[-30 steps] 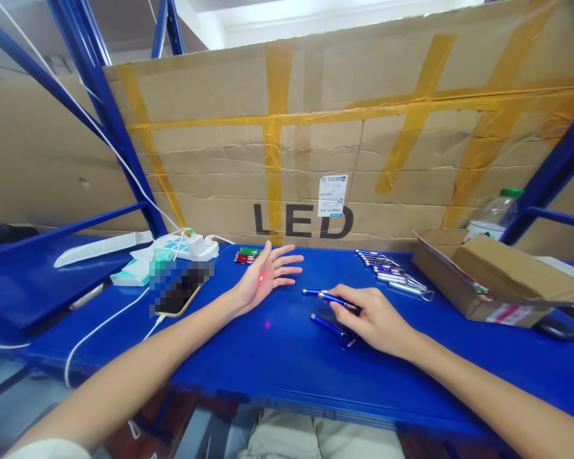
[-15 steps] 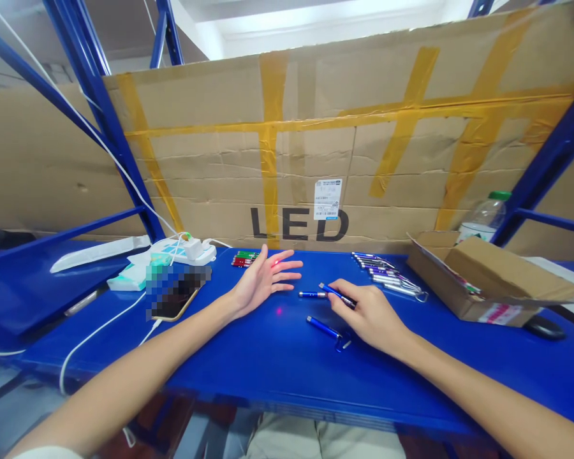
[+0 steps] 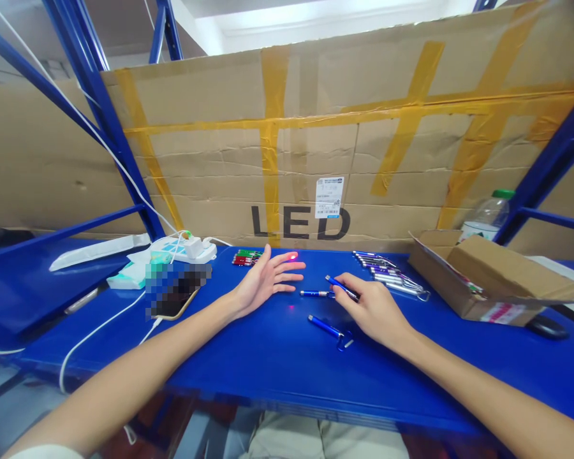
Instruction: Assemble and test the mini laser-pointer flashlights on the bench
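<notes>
My right hand (image 3: pixel 370 306) is closed on a blue laser pointer (image 3: pixel 338 285), its tip aimed left toward my other palm. A red light spot shows on a finger of my left hand (image 3: pixel 268 280), which is held up open with the fingers spread and nothing in it. A fainter pinkish spot glows on the blue table below. Just under the held pointer lies a second blue laser pointer (image 3: pixel 313 294), partly behind my right fingers. Nearer to me rests another blue laser pointer (image 3: pixel 324 326) with a clip at its end.
Several green and red pens (image 3: pixel 246 257) lie behind my left hand. Several purple and silver pens (image 3: pixel 387 274) lie right, before an open cardboard box (image 3: pixel 478 306). A phone (image 3: pixel 184 293), a power strip (image 3: pixel 196 252) and cables occupy the left. A bottle (image 3: pixel 488 213) stands behind the box.
The red spot has moved from the base of my left fingers out toward a fingertip. My right hand and its pointer have shifted slightly right and up.
</notes>
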Demonstrator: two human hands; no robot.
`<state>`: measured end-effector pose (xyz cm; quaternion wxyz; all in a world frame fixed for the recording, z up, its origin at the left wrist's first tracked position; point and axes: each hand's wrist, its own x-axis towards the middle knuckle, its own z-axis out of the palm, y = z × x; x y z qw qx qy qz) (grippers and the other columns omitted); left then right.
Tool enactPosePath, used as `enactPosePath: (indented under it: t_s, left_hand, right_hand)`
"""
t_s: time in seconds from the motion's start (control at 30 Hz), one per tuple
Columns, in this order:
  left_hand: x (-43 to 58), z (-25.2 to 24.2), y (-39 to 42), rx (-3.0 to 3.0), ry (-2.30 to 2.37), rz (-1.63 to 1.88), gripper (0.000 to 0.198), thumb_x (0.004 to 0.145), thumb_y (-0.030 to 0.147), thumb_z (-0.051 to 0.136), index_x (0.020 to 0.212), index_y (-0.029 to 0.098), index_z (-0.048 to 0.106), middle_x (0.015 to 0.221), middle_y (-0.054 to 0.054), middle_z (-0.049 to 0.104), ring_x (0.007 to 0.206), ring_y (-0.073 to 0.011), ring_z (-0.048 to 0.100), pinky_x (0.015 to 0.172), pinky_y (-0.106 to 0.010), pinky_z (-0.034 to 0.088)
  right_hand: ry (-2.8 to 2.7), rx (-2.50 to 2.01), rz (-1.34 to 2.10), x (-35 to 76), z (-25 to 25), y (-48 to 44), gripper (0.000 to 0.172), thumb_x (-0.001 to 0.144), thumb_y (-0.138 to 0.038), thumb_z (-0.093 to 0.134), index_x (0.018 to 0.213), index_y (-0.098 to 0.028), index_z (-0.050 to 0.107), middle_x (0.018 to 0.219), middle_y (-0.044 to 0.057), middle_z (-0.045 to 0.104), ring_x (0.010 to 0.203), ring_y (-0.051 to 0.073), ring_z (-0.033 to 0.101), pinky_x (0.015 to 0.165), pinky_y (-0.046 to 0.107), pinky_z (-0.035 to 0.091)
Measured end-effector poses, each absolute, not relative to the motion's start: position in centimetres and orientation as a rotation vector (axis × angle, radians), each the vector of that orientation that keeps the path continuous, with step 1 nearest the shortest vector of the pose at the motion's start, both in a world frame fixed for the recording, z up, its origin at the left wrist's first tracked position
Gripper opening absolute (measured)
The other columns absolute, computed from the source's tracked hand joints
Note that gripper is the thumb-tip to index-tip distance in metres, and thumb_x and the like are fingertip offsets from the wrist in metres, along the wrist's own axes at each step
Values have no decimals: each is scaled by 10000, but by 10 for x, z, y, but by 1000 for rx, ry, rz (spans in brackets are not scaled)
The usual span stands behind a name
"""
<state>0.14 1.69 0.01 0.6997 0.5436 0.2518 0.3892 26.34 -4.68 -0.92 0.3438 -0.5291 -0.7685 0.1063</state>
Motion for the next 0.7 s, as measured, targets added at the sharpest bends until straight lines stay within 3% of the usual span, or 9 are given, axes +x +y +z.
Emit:
enactPosePath:
  t_s: [0.7]
  left_hand:
    - [1, 0, 16, 1218, 575, 848, 786, 1047, 774, 312, 1466, 185, 621, 1536, -196, 622, 1316, -343, 643, 990, -413, 534]
  right_hand:
    - [-1966, -1387, 301, 262, -8, -48, 337, 1029, -467, 456, 979, -240, 699, 777, 20, 725, 655, 202, 611, 614, 296, 356]
